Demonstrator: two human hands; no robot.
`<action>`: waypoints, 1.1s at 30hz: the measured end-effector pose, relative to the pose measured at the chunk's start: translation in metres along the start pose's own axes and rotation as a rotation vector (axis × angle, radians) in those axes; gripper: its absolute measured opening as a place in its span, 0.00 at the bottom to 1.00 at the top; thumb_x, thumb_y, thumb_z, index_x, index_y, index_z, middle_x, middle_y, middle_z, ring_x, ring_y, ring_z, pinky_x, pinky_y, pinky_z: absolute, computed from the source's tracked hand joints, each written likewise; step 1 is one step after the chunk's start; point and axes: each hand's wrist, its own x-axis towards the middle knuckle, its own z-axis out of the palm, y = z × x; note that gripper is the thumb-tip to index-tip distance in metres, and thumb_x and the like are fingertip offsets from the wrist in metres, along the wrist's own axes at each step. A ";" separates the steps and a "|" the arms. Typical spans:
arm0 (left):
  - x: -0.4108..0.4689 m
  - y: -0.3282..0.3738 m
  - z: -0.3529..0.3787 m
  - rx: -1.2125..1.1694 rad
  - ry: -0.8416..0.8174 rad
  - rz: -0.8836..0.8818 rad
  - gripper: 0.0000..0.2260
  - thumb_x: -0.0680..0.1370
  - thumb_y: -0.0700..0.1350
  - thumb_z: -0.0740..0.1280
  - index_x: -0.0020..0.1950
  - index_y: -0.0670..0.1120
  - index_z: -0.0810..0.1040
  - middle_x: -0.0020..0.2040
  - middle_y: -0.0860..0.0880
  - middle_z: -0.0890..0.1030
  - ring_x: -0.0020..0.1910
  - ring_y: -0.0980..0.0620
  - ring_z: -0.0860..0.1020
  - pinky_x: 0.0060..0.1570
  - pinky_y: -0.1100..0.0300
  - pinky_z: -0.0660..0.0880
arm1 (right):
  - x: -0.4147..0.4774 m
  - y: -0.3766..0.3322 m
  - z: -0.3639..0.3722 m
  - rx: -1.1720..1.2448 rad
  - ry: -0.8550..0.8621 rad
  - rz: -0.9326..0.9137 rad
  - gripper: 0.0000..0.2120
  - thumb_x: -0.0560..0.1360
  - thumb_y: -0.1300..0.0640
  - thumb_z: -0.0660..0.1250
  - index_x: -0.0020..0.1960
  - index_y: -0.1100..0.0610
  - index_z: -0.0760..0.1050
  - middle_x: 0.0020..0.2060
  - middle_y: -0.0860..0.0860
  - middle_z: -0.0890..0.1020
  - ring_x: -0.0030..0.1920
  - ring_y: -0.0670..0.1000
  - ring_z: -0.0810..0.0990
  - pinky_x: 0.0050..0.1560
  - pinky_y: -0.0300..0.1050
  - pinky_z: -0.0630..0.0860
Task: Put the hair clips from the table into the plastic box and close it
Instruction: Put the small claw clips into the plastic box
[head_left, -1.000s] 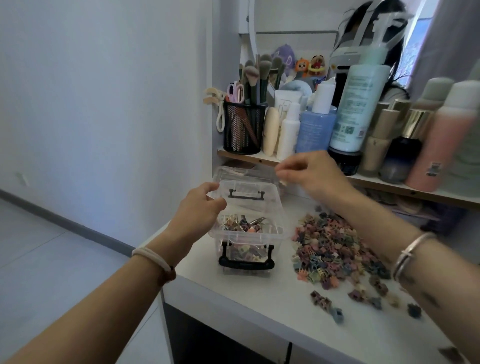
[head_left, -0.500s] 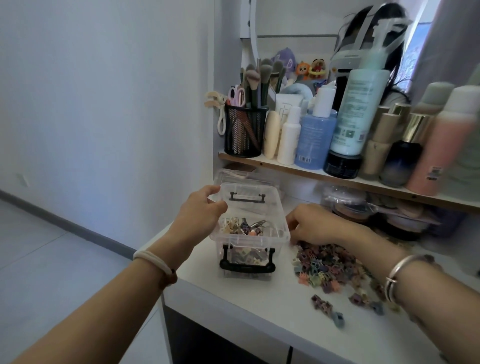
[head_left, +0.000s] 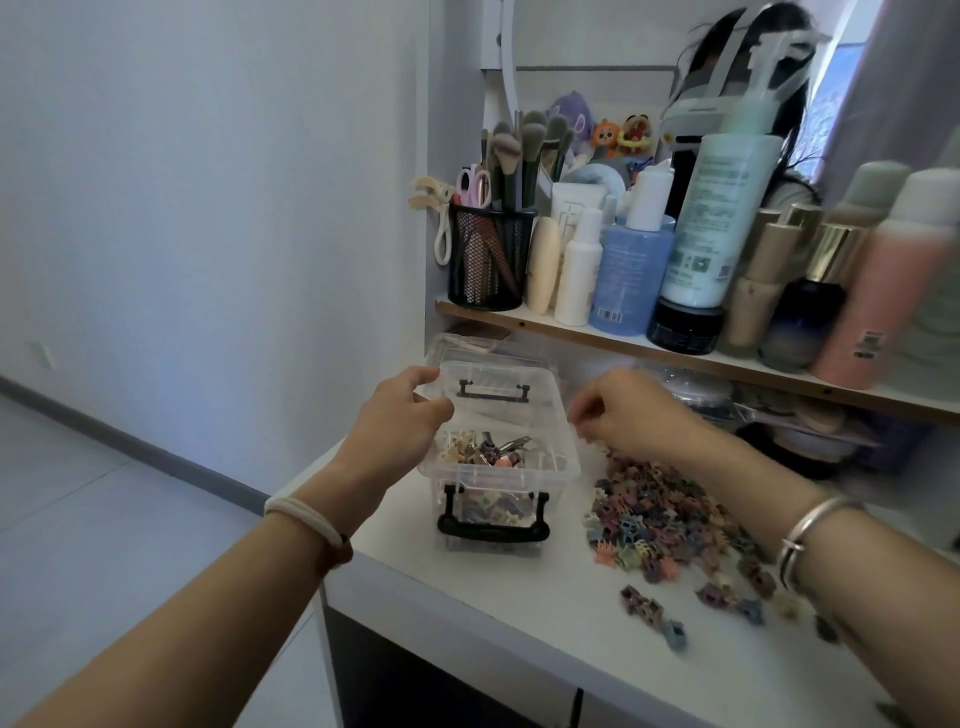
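Lifted off the hair clips (head_left: 670, 525) (small, toothed), right hand (head_left: 623, 410): grip cannot tell; left hand (head_left: 400, 415) grasps clear plastic box (head_left: 563, 447).

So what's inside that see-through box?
Lots of little hair clips in mixed colours lie in the plastic box, with a silvery clip on top. The left hand gripping its side hides the left corner, and the black latch covers some clips in front.

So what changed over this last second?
The right hand, above the box a second ago, dropped to the clips and has now lifted to the box's right rim, fingers curled; blur hides whether it holds any. The left hand still grips the box's left rim. Box and clips stayed put.
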 end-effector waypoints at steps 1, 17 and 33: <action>0.000 0.000 0.000 0.002 -0.001 -0.001 0.20 0.78 0.40 0.60 0.70 0.45 0.67 0.44 0.47 0.75 0.45 0.46 0.74 0.49 0.55 0.69 | 0.000 -0.004 -0.008 0.085 0.082 0.007 0.08 0.72 0.63 0.69 0.51 0.58 0.81 0.46 0.50 0.83 0.42 0.44 0.77 0.47 0.35 0.71; 0.000 0.000 0.001 -0.007 -0.001 -0.006 0.19 0.78 0.40 0.60 0.69 0.45 0.68 0.45 0.45 0.76 0.44 0.46 0.75 0.48 0.54 0.70 | -0.021 0.006 -0.007 -0.023 -0.333 0.075 0.10 0.72 0.58 0.69 0.53 0.56 0.79 0.44 0.48 0.81 0.38 0.44 0.78 0.42 0.35 0.75; -0.003 0.003 0.001 -0.008 -0.006 -0.012 0.19 0.78 0.40 0.60 0.70 0.45 0.66 0.51 0.43 0.75 0.48 0.45 0.74 0.53 0.52 0.70 | -0.022 -0.007 0.001 -0.134 -0.141 -0.055 0.08 0.74 0.63 0.67 0.52 0.59 0.80 0.50 0.51 0.82 0.46 0.45 0.77 0.48 0.36 0.71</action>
